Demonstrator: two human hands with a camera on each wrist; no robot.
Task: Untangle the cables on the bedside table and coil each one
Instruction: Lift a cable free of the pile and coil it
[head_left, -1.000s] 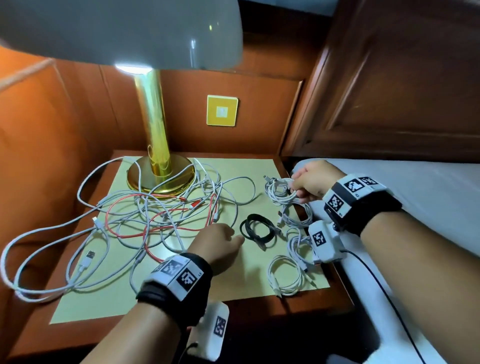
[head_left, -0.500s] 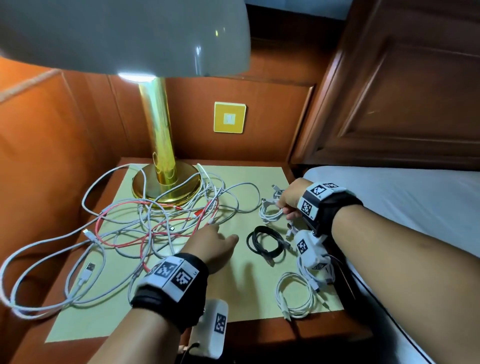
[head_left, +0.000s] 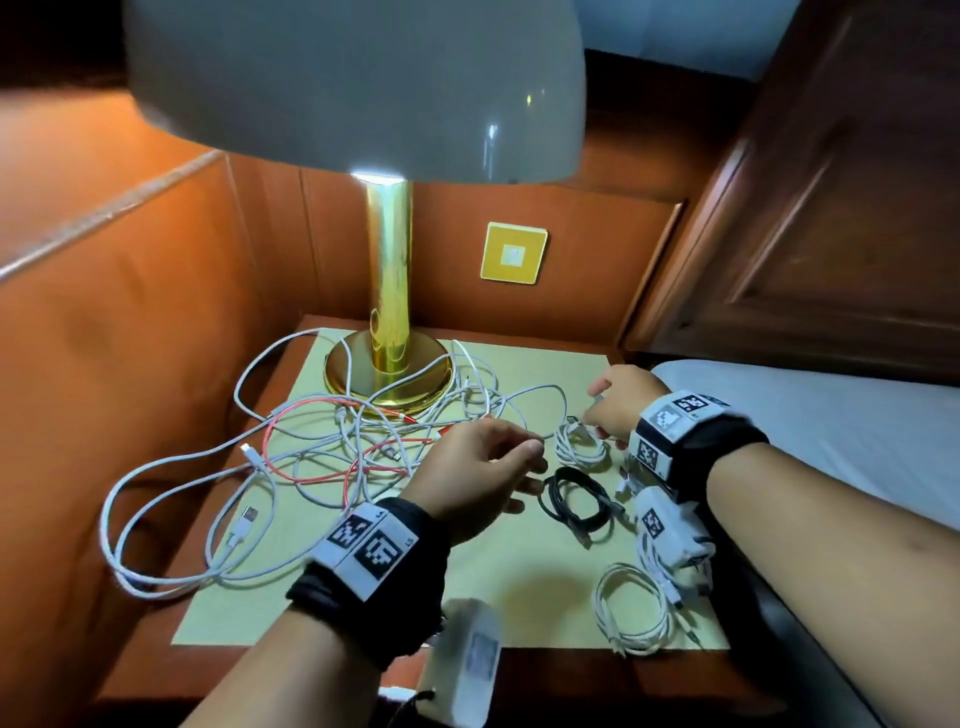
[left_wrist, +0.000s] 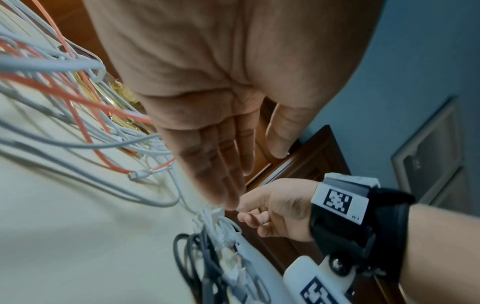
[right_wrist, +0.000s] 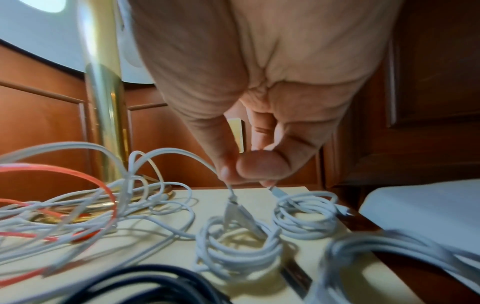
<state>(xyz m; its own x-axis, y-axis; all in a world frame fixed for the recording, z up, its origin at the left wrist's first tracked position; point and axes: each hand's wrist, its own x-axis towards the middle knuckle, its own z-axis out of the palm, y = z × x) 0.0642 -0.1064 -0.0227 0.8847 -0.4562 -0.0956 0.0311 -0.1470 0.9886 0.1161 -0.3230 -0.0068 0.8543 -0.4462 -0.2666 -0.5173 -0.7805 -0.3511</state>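
The tangle is mostly white cable with one red cable threaded through it. Three coils are white: one by the right hand, one at the front edge, one partly hidden under the right wrist. Another coil is black. They lie on a pale yellow mat over a reddish-brown wooden bench. The lamp has a shiny gold stem and base under a white shade. On the orange-brown wall panel sits a yellow square plate with a white centre. Both wristbands are black, carrying white blocks printed with black square-code patterns. The bed sheet is white, the headboard dark brown
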